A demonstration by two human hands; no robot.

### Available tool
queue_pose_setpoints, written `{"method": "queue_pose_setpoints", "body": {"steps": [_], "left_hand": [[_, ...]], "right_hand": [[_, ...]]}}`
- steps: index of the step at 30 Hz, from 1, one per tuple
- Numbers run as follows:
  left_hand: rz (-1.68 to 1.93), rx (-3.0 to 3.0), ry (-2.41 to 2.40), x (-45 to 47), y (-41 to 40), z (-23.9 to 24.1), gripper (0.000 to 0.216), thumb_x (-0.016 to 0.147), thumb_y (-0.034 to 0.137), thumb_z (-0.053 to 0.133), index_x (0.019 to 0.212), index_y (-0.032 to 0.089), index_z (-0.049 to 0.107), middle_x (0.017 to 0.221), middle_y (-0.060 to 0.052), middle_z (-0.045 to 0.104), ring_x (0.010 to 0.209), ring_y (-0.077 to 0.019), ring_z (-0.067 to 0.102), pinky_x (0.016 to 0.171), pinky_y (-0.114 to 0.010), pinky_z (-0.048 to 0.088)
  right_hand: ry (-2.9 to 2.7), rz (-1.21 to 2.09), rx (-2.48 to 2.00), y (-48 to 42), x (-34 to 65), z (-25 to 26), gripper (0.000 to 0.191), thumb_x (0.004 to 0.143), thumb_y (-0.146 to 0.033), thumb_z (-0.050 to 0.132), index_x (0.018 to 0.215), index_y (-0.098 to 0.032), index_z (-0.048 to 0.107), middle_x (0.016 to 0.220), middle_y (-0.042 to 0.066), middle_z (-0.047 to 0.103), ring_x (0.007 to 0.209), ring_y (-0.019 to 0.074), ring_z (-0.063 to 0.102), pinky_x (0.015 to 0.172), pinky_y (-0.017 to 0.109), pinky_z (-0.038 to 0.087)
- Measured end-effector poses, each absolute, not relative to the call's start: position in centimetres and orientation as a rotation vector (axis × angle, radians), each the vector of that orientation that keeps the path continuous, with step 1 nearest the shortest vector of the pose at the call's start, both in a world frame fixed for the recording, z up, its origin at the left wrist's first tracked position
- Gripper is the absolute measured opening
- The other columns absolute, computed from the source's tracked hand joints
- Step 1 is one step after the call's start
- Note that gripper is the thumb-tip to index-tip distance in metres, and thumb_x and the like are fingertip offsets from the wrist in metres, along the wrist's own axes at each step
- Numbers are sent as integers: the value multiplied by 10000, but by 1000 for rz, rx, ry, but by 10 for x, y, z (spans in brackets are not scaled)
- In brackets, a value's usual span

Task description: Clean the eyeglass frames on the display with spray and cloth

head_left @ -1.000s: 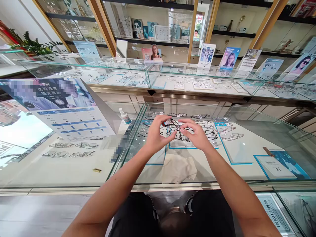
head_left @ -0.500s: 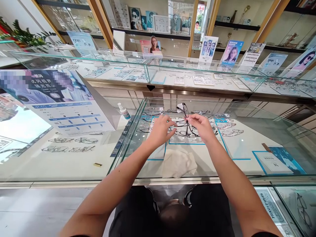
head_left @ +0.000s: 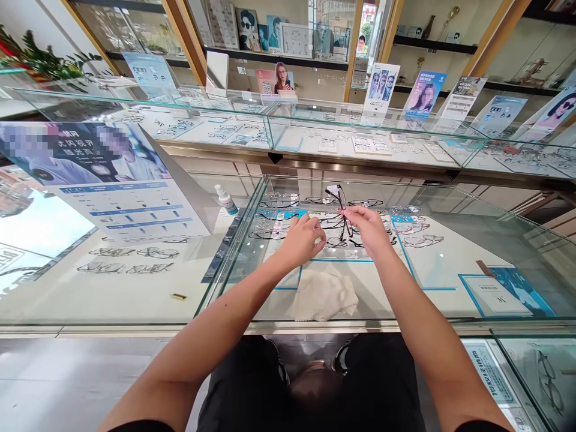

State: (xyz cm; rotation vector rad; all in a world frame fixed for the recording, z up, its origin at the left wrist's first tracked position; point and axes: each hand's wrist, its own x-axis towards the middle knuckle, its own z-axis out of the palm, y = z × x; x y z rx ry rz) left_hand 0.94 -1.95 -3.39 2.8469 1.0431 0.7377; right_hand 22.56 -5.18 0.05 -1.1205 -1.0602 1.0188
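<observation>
A pair of dark-framed eyeglasses is pinched by my right hand above the glass counter, turned nearly edge-on with a small white tag near its top end. To the left of it, my left hand has its fingers curled in and the thumb near the index fingertip; nothing shows in it. A crumpled cream cleaning cloth lies on the glass near me, below both hands. Under the glass, rows of eyeglasses rest in the display, partly hidden by my hands.
A white spray bottle stands left of the hands, beside a large tent-shaped sign. More eyeglasses lie in the left case. A booklet is at right. Another glass case with upright posters runs across the back.
My left hand's fingers have curled in, the thumb closing toward them, and the hand has shifted slightly right and down. The eyeglasses have tilted a little in my right hand.
</observation>
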Motion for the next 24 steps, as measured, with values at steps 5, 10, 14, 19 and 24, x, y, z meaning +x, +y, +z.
{"method": "queue_pose_setpoints", "body": {"steps": [5,10,14,19,24], "left_hand": [[804,2720,1013,7,-29,-21,113,937,285,714,893,239,807,993,-101,697,961,-286,589,860,-456,437],[1255,2108,949,13,-43,-5,217,1012,394,671,976,244,823,775,-24,633,764,-195,569,743,-361,465],[1307,1758,951,20,-50,-4,316,934,535,769,898,230,844,630,19,451,646,-154,433,624,-310,368],[1251,1505,1019,21,-47,-5,402,836,601,834,851,199,819,593,54,307,594,-114,300,587,-278,252],[1207,1500,1043,18,-43,-5,383,814,582,834,834,200,815,579,31,445,587,-127,375,580,-286,294]], "right_hand": [[-1040,998,-1134,-52,224,0,305,715,-512,911,854,-256,822,1039,62,867,1118,292,772,1072,471,564],[-1251,707,-1164,-64,209,0,219,876,-468,797,873,-250,821,1104,93,830,1095,295,754,986,460,578],[-1449,272,-1193,-76,189,-5,158,990,-367,696,956,-276,821,1125,105,802,1129,292,730,1021,473,563],[-1552,57,-1195,-78,179,-14,169,1022,-303,654,1028,-263,818,1143,99,811,1100,281,746,1018,480,587],[-1633,-39,-1154,-77,180,-18,187,1024,-253,636,1089,-242,811,1166,109,814,1091,266,758,993,452,607]]}}
